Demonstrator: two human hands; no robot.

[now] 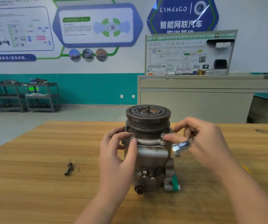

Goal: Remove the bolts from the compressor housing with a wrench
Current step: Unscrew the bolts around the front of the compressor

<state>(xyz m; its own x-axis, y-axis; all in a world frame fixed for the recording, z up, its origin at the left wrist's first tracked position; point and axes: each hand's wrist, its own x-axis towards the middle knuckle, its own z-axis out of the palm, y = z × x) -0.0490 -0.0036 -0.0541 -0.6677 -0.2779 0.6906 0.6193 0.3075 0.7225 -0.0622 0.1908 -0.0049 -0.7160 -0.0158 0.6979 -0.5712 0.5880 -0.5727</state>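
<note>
Two dark loose bolts (pixel 68 169) lie left of the left hand (pixel 118 152) gripping the upright grey metal compressor housing (pixel 151 160) steady; right hand (pixel 201 143) clutches the shiny socket wrench (pixel 181 147) beside its flange.

head view, forward and down; close over wooden table (pixel 33 159)

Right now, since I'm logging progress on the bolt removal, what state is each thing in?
compressor: upright on the wooden table, pulley end on top.
left hand: fingers curled round the compressor's flange, thumb on a flange ear.
right hand: grips the wrench, thumb touching the other flange ear.
wrench: held beside the housing, not seated on any bolt.
removed bolts: lying loose on the table, left of the compressor.
</note>
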